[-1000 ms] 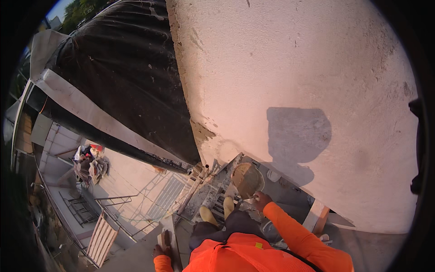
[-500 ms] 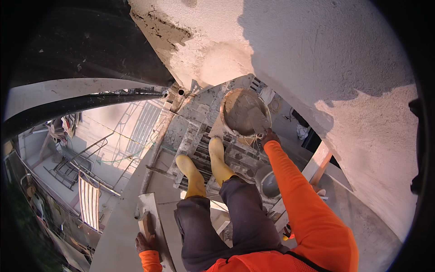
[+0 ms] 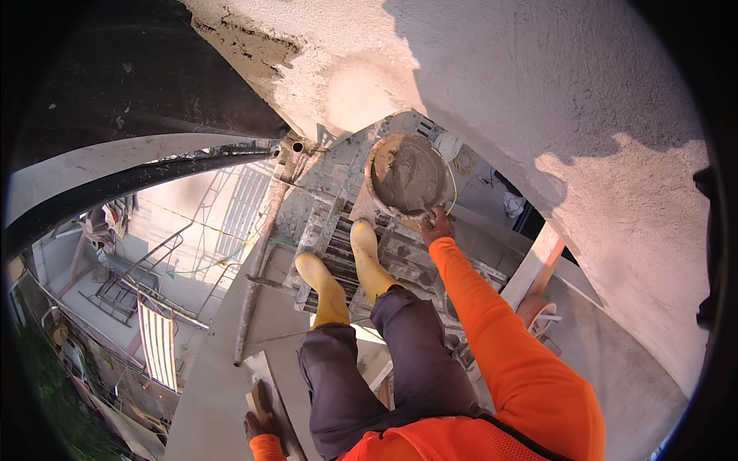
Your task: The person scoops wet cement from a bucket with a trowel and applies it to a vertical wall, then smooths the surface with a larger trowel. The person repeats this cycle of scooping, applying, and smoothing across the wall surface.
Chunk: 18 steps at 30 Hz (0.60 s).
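My left hand [image 3: 260,421] grips the wooden handle [image 3: 257,395] of a long, pale float [image 3: 274,388] at the lower middle. My right hand [image 3: 435,227] is closed on what looks like a trowel handle at the near rim of a bucket [image 3: 377,181] of grey mortar [image 3: 407,173]; the tool's blade is hard to make out. The bucket stands just beyond my yellow boots [image 3: 365,250], which rest on slatted, mortar-stained planks [image 3: 340,230].
A rough plastered wall [image 3: 561,84] curves along the top and right. Black sheeting [image 3: 138,84] hangs at upper left. Scaffold pipes [image 3: 261,276] border the planks, above a lower floor [image 3: 192,192] with metal frames and rags. A wooden beam [image 3: 530,269] is at right.
The view has tipped down from the wall to my boots and the bucket. My right hand has shifted slightly left along the bucket rim; my left hand still grips the float.
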Each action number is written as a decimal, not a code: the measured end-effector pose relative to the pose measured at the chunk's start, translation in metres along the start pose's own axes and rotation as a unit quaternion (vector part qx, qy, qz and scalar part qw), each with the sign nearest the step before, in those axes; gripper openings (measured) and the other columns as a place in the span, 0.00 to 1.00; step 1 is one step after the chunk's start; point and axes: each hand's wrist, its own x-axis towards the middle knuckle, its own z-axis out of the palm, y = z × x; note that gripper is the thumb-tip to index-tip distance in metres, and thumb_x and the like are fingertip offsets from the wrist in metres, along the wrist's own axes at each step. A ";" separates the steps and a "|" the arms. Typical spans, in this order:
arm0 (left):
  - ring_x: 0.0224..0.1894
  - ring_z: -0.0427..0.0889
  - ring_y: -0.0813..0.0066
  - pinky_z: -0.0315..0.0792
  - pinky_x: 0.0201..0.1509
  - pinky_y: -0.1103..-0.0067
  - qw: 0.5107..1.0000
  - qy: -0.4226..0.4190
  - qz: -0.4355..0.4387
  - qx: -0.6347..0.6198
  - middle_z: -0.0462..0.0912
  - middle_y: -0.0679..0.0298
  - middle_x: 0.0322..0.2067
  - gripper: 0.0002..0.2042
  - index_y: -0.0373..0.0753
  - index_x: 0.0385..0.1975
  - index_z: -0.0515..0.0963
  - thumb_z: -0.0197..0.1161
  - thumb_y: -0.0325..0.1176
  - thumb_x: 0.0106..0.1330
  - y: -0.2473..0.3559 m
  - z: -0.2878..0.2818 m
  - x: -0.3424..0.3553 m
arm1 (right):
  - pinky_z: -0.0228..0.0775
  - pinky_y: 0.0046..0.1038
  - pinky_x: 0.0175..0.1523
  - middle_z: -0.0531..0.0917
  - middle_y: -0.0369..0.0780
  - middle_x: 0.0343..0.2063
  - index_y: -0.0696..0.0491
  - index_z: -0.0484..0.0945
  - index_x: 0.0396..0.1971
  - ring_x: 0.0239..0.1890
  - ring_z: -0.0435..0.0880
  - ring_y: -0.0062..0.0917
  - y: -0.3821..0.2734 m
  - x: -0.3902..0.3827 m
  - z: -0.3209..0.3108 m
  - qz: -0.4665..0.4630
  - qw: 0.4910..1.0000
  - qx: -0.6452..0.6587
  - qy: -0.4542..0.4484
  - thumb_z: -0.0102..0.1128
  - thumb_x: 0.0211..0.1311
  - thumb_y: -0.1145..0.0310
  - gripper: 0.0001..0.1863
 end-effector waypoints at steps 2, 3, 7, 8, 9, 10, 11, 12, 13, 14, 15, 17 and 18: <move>0.49 0.80 0.37 0.75 0.50 0.51 0.998 0.032 0.031 -0.035 0.81 0.45 0.46 0.34 0.40 0.56 0.70 0.75 0.54 0.56 0.006 -0.021 0.001 | 0.76 0.48 0.55 0.87 0.50 0.45 0.47 0.73 0.58 0.50 0.86 0.48 -0.029 -0.010 -0.047 0.006 0.999 -0.030 -0.026 0.62 0.66 0.53 0.24; 0.49 0.80 0.37 0.75 0.50 0.51 0.997 0.038 0.035 -0.049 0.81 0.45 0.46 0.34 0.40 0.55 0.70 0.75 0.54 0.56 0.010 -0.033 0.000 | 0.76 0.48 0.55 0.87 0.50 0.45 0.47 0.73 0.57 0.49 0.86 0.49 -0.044 -0.017 -0.074 0.006 0.998 -0.051 -0.043 0.62 0.66 0.53 0.23; 0.49 0.80 0.36 0.75 0.51 0.51 0.989 0.096 0.071 -0.091 0.80 0.44 0.47 0.34 0.40 0.56 0.70 0.73 0.56 0.58 0.029 -0.081 -0.010 | 0.76 0.50 0.54 0.87 0.50 0.45 0.47 0.72 0.54 0.49 0.85 0.50 -0.095 -0.051 -0.178 -0.029 0.986 -0.160 -0.042 0.61 0.66 0.53 0.22; 0.49 0.80 0.35 0.75 0.51 0.50 0.986 0.105 0.077 -0.104 0.80 0.44 0.47 0.34 0.40 0.55 0.70 0.73 0.57 0.58 0.030 -0.092 -0.015 | 0.73 0.52 0.55 0.87 0.49 0.44 0.45 0.70 0.55 0.49 0.84 0.52 -0.102 -0.059 -0.202 -0.041 0.987 -0.153 -0.040 0.62 0.64 0.55 0.23; 0.50 0.80 0.35 0.74 0.51 0.50 0.981 0.126 0.089 -0.116 0.80 0.43 0.48 0.34 0.40 0.55 0.70 0.72 0.58 0.58 0.030 -0.104 -0.019 | 0.73 0.52 0.55 0.87 0.50 0.44 0.45 0.70 0.55 0.49 0.84 0.52 -0.107 -0.070 -0.222 -0.052 0.987 -0.151 -0.033 0.62 0.64 0.55 0.23; 0.51 0.80 0.35 0.75 0.53 0.51 0.984 0.112 0.080 -0.114 0.80 0.43 0.50 0.36 0.40 0.58 0.70 0.72 0.59 0.58 0.032 -0.116 -0.021 | 0.74 0.52 0.54 0.87 0.50 0.44 0.46 0.70 0.55 0.49 0.84 0.52 -0.113 -0.077 -0.239 -0.059 0.986 -0.152 -0.022 0.62 0.64 0.56 0.22; 0.52 0.80 0.35 0.75 0.54 0.51 0.983 0.115 0.084 -0.118 0.79 0.42 0.51 0.36 0.40 0.58 0.70 0.72 0.59 0.58 0.033 -0.125 -0.024 | 0.74 0.52 0.54 0.87 0.50 0.44 0.46 0.70 0.55 0.49 0.84 0.52 -0.115 -0.087 -0.257 -0.055 0.985 -0.162 -0.018 0.62 0.64 0.56 0.22; 0.53 0.80 0.35 0.75 0.55 0.51 0.981 0.128 0.085 -0.121 0.79 0.42 0.52 0.36 0.40 0.59 0.71 0.73 0.59 0.58 0.032 -0.130 -0.028 | 0.74 0.52 0.54 0.87 0.50 0.44 0.46 0.69 0.55 0.49 0.84 0.52 -0.114 -0.099 -0.272 -0.056 0.986 -0.158 -0.024 0.61 0.65 0.56 0.22; 0.53 0.80 0.35 0.75 0.56 0.52 0.982 0.128 0.073 -0.117 0.79 0.42 0.53 0.37 0.40 0.60 0.71 0.73 0.58 0.57 0.029 -0.136 -0.032 | 0.74 0.52 0.54 0.87 0.50 0.44 0.46 0.69 0.55 0.49 0.84 0.52 -0.115 -0.106 -0.285 -0.050 0.986 -0.157 -0.031 0.61 0.65 0.56 0.22; 0.53 0.80 0.36 0.75 0.56 0.52 0.980 0.136 0.078 -0.125 0.79 0.42 0.53 0.37 0.40 0.60 0.71 0.73 0.58 0.57 0.025 -0.140 -0.034 | 0.74 0.52 0.54 0.87 0.50 0.44 0.47 0.69 0.55 0.49 0.84 0.52 -0.118 -0.110 -0.296 -0.051 0.986 -0.155 -0.035 0.61 0.65 0.56 0.22; 0.54 0.80 0.36 0.75 0.57 0.52 0.981 0.129 0.070 -0.128 0.79 0.42 0.53 0.37 0.40 0.60 0.72 0.73 0.58 0.57 0.021 -0.141 -0.038 | 0.74 0.52 0.53 0.87 0.51 0.43 0.47 0.69 0.55 0.48 0.84 0.53 -0.123 -0.114 -0.306 -0.063 0.986 -0.148 -0.032 0.61 0.65 0.56 0.22; 0.54 0.80 0.36 0.76 0.57 0.52 0.983 0.116 0.063 -0.132 0.80 0.42 0.53 0.37 0.39 0.60 0.72 0.74 0.58 0.57 0.013 -0.141 -0.043 | 0.74 0.52 0.53 0.87 0.51 0.42 0.48 0.70 0.55 0.47 0.85 0.54 -0.132 -0.127 -0.328 -0.075 0.985 -0.152 -0.032 0.61 0.65 0.55 0.22; 0.54 0.80 0.36 0.76 0.56 0.53 0.981 0.116 0.062 -0.140 0.80 0.42 0.52 0.37 0.39 0.59 0.72 0.74 0.58 0.56 0.010 -0.142 -0.045 | 0.75 0.51 0.52 0.87 0.51 0.42 0.48 0.70 0.55 0.47 0.85 0.54 -0.142 -0.132 -0.340 -0.090 0.986 -0.134 -0.036 0.61 0.65 0.55 0.22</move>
